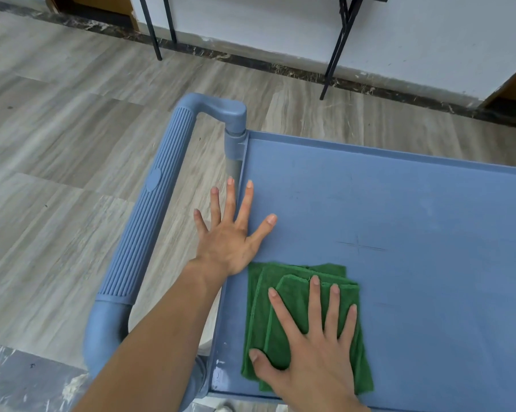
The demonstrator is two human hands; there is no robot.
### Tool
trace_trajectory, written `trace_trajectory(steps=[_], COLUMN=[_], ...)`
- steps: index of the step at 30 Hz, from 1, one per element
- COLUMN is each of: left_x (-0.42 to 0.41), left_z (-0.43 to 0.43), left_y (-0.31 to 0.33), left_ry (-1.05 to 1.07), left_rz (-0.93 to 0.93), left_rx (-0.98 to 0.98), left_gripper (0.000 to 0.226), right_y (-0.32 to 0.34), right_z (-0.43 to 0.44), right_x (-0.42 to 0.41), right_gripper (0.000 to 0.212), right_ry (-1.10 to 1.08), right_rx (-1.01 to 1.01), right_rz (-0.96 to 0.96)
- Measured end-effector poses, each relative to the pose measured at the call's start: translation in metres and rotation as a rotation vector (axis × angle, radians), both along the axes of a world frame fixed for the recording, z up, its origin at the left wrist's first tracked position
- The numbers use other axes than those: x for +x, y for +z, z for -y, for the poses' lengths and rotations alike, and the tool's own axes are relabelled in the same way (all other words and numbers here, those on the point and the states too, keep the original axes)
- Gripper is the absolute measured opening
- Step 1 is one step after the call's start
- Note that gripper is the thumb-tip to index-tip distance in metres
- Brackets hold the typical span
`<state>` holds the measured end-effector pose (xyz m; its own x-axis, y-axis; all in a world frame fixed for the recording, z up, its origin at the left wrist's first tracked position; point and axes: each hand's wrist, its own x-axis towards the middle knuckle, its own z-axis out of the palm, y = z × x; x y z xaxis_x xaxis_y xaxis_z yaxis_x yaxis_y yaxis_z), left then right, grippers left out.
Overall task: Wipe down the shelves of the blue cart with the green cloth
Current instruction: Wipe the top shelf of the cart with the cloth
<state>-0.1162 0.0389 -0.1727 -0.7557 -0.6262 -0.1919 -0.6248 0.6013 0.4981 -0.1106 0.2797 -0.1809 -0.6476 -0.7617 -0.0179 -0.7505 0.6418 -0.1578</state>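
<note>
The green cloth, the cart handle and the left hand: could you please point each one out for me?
green cloth (259, 322): head view, folded layers left of the right hand.
cart handle (149, 209): head view, ribbed grip.
left hand (230, 242): head view, back of the hand.

Both forearms bare, no sleeves; hands (319, 352) ungloved, nails short, no rings.

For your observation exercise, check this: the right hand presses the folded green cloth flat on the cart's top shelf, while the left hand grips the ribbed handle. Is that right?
Not quite. The left hand does not grip the handle; it lies open, fingers spread, over the shelf's left edge. The rest holds: the right hand presses the folded cloth flat on the top shelf. The head view shows this.
</note>
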Motion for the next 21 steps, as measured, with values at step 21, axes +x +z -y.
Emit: trace_trajectory(steps=[21], left_x=[-0.001], left_z=[0.002], left_y=[0.001], left_ry=[-0.011], left_rz=[-0.019], left_rx=[-0.003], left_gripper=[0.082], right_y=[-0.005], right_z=[0.254], right_x=[-0.202], right_gripper=[0.081], right_ry=[-0.093], right_rx=[0.086], right_rz=[0.095])
